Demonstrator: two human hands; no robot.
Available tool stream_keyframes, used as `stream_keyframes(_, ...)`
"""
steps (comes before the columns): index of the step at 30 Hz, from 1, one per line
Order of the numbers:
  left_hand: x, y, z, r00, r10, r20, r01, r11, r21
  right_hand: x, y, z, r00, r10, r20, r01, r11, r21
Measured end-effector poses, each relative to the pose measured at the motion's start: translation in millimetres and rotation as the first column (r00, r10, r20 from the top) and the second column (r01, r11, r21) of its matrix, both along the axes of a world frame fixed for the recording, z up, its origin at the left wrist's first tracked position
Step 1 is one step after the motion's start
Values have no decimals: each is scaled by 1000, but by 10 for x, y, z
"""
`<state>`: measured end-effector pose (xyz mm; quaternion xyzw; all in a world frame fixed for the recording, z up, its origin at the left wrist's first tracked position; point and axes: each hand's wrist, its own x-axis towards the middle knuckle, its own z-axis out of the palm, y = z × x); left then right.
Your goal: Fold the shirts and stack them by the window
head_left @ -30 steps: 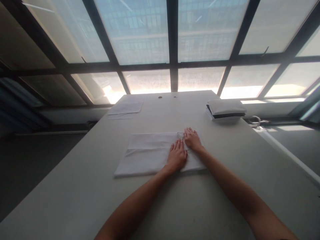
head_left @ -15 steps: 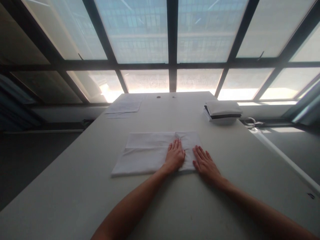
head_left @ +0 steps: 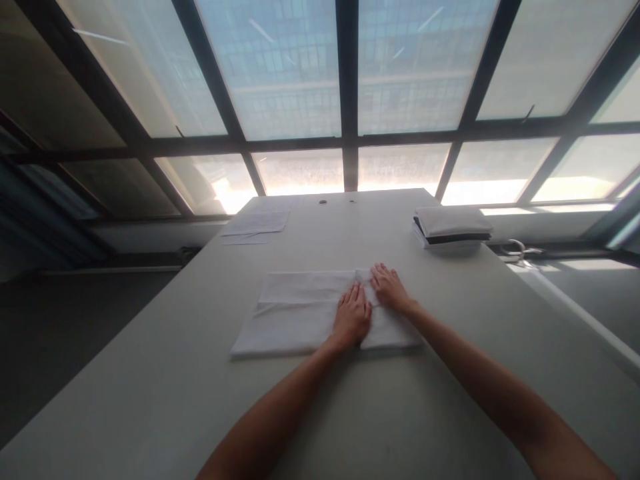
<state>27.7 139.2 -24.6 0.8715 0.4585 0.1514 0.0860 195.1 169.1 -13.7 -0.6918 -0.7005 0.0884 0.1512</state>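
Observation:
A folded white cloth [head_left: 295, 320] lies flat on the white table, with a crease running across its left part and a folded-over section on its right. My left hand [head_left: 353, 315] rests palm down on the cloth beside the edge of that section, fingers stretched out and pointing away from me. On the far part of the right section lies my right hand [head_left: 389, 287], also flat with its fingers extended. Small wrinkles show in the fabric between the two hands. Neither hand grips anything.
A stack of folded white and black cloths [head_left: 453, 227] sits at the table's far right. Thin white sheets [head_left: 257, 223] lie at the far left. The white table [head_left: 165, 393] reaches toward large windows [head_left: 300, 73]. A pale looped object [head_left: 517, 250] is beyond its right edge.
My right hand has moved from the cloth's near right edge to its far part, leftward and away from me. My left hand stays in place on the cloth. The view has shifted slightly.

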Motion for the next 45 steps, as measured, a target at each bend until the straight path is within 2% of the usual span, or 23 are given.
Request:
stream_keyframes(2,-8,9,-26,999,33,3,-33,999,8,154,117,-76,999,-8,35,8,1000,6)
stream_keyframes(5,-20,24,-22,999,47,4,-47,999,-6,396,139,-184,996,-68,61,67,998,18)
stream_keyframes(9,9,-101,124,997,61,40,-60,998,-13,613,92,-286,980,-197,22,195,978,70)
stream_keyframes(11,62,-249,207,997,-65,38,64,997,40,662,84,-318,972,-235,-28,237,963,125)
stream_keyframes(14,158,-464,247,955,-290,-54,294,952,85,685,68,-328,965,-247,-88,260,946,192)
stream_keyframes(17,200,-544,193,944,-304,-130,314,947,66,643,-8,-276,968,-227,-107,247,942,227)
stream_keyframes(20,159,-524,151,945,-300,-132,311,948,73,504,-138,-192,978,-198,-59,206,931,303)
stream_keyframes(23,49,-495,163,921,-364,-136,374,926,54,312,-237,-149,997,-80,-22,83,936,342)
stream_keyframes(25,-61,-474,170,886,-439,-146,447,894,22,218,-244,-162,999,27,-28,-17,956,292)
stream_keyframes(28,-262,-430,139,858,-495,-139,500,866,8,188,-164,-213,994,97,-47,-86,977,194)
stream_keyframes(33,-480,-385,60,835,-540,-102,545,838,20,210,107,-188,988,88,-128,-68,986,149)
stream_keyframes(40,-489,-385,76,821,-568,-59,568,823,-27,56,575,-47,958,113,-262,-85,990,114)
stream_keyframes(45,-479,-398,71,830,-558,-20,557,830,-17,43,699,-56,953,92,-288,-70,994,86)
